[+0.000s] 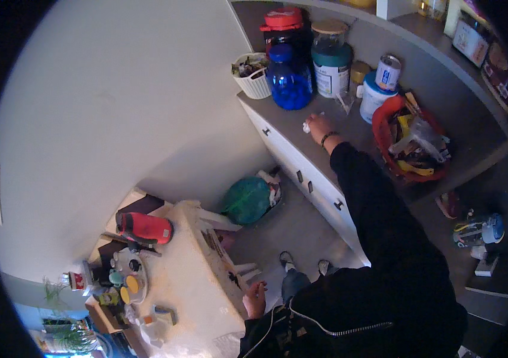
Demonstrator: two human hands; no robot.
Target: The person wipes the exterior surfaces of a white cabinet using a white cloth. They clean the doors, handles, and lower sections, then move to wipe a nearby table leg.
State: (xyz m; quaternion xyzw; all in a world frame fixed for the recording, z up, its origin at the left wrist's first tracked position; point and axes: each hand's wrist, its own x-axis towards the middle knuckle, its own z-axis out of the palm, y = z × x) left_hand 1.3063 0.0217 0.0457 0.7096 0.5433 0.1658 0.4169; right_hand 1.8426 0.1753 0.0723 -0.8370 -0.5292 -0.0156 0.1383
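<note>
My right hand (321, 128), with a dark beaded bracelet at the wrist, presses a crumpled white tissue or cloth (306, 127) onto the grey top of a cabinet (287, 120). Just beyond it stand a blue jar (290, 85) and a white tub with a green lid (331, 74). A small clear plastic bag (344, 100) lies nearby. To the right of my forearm, a red basket (381, 134) holds packets and wrappers. My left hand (255, 300) hangs low beside the table edge, fingers loosely bent, with nothing visible in it.
A white basket (254, 83) sits at the counter's wall end. A can (388, 72) rests on a blue-lidded tub (375, 100). Below are a green-covered bin (247, 201) and a table (187, 273) bearing a red flask (146, 227). A clear bottle (478, 230) stands at right.
</note>
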